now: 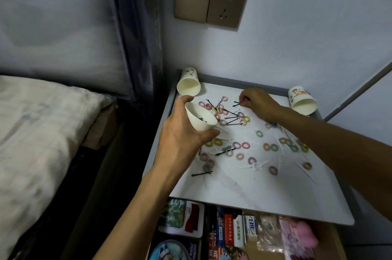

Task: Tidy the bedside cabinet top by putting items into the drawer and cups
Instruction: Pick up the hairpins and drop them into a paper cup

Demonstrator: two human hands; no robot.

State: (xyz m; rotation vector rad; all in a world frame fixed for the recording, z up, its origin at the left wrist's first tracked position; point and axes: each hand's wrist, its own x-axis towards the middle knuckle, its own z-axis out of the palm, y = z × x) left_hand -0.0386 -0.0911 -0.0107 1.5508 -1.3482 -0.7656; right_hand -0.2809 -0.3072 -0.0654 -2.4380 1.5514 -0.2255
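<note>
Hairpin-collecting step: the left hand (182,132) curls its fingers (209,134) round the tilted cup (201,117). The right hand (254,100), just beyond the cup, pinches a black hairpin (236,104), which probably goes into it next.

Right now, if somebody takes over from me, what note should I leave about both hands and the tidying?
Left hand holds a white paper cup, tilted, with a few black hairpins inside.
Right hand pinches one hairpin on the cabinet top.
Two more cups sit at the back corners.
Drawer is open, with items inside.
Left to do: many hair rings, loose pins and white picks lie scattered on top.
</note>
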